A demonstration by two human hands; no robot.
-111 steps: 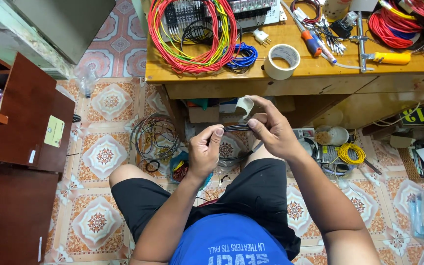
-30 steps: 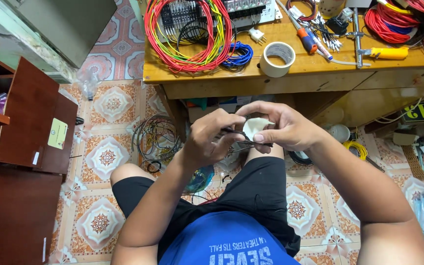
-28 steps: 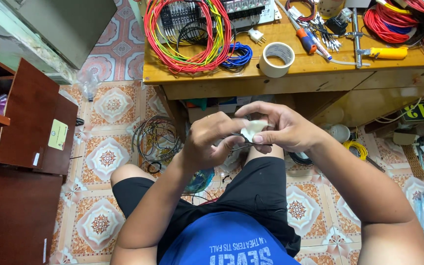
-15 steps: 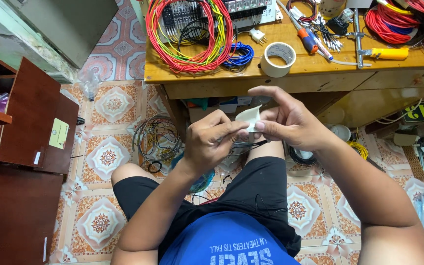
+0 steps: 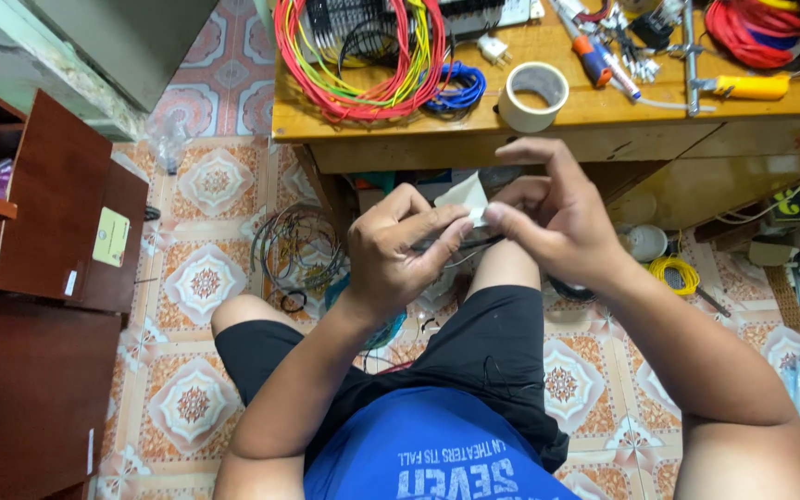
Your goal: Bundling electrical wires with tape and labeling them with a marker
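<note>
Hands close together | left hand (image 5: 398,252) and right hand (image 5: 556,215) pinch white tape piece (image 5: 468,197) onto dark wires (image 5: 446,246) (wrap looks unfinished) | tape roll (image 5: 533,95) on bench (image 5: 604,106)

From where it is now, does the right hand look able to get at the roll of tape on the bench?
Probably yes. The right hand sits just below the tape roll, which stands near the bench edge with nothing between; but its fingers are pinching a pale strip together with the left hand.
</note>
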